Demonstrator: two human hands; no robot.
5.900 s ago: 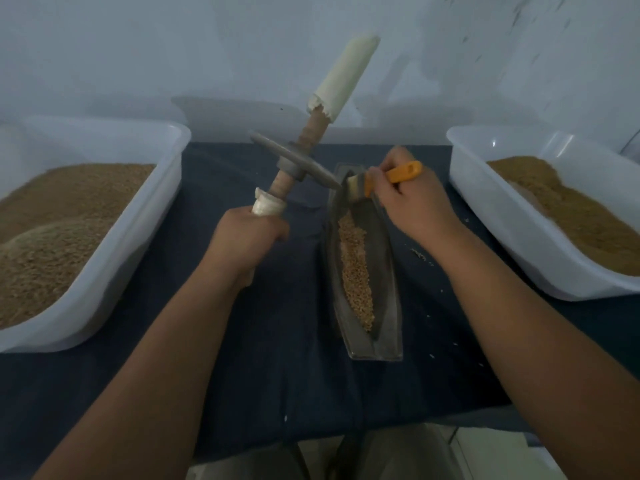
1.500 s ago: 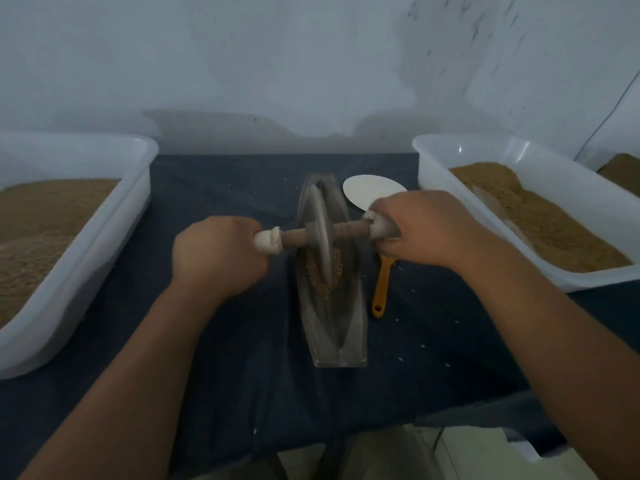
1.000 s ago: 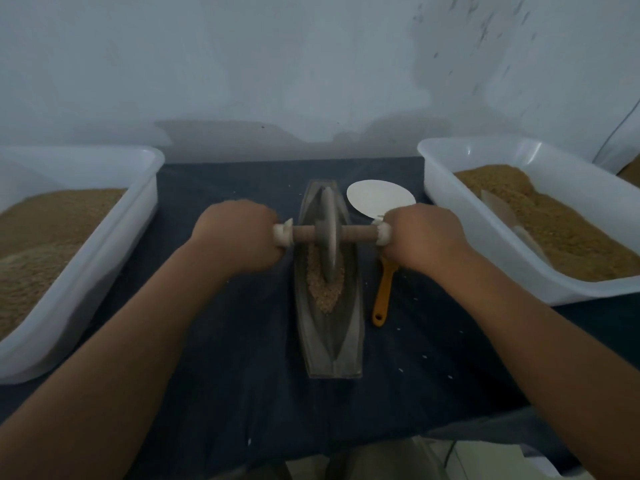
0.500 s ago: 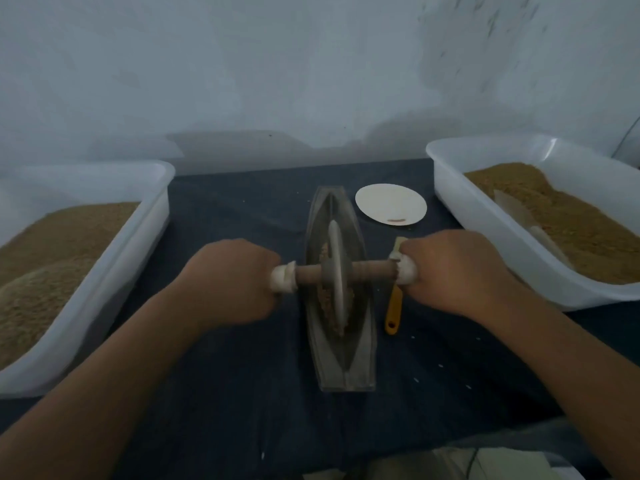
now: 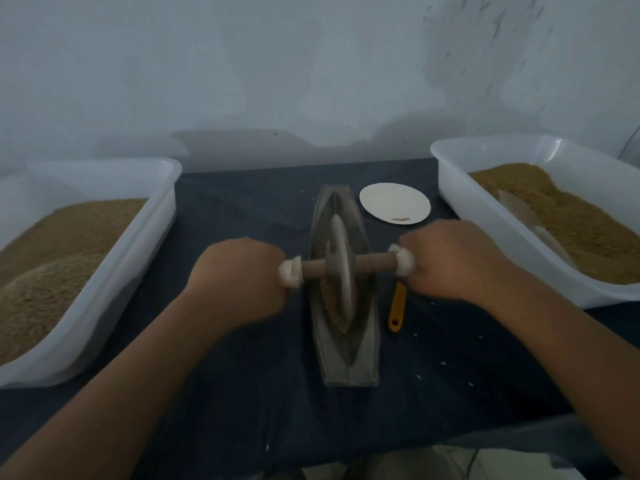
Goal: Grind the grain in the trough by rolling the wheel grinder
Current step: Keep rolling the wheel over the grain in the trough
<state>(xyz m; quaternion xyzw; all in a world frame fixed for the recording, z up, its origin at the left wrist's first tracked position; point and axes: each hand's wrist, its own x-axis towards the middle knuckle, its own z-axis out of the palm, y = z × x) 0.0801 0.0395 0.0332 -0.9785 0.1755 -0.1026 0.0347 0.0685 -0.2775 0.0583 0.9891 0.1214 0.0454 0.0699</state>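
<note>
Left hand (image 5: 239,282) and right hand (image 5: 450,261) each fist a cloth-wrapped axle end, holding the wheel grinder (image 5: 341,268) upright in the metal trough (image 5: 346,368). Since a second ago it has rolled nearward to mid-trough, onto the grain (image 5: 334,313) heaped there: grinding is underway.

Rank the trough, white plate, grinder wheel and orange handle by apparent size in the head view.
1. trough
2. white plate and grinder wheel: too close to rank, since the wheel shows nearly edge-on
3. orange handle, the smallest
</note>
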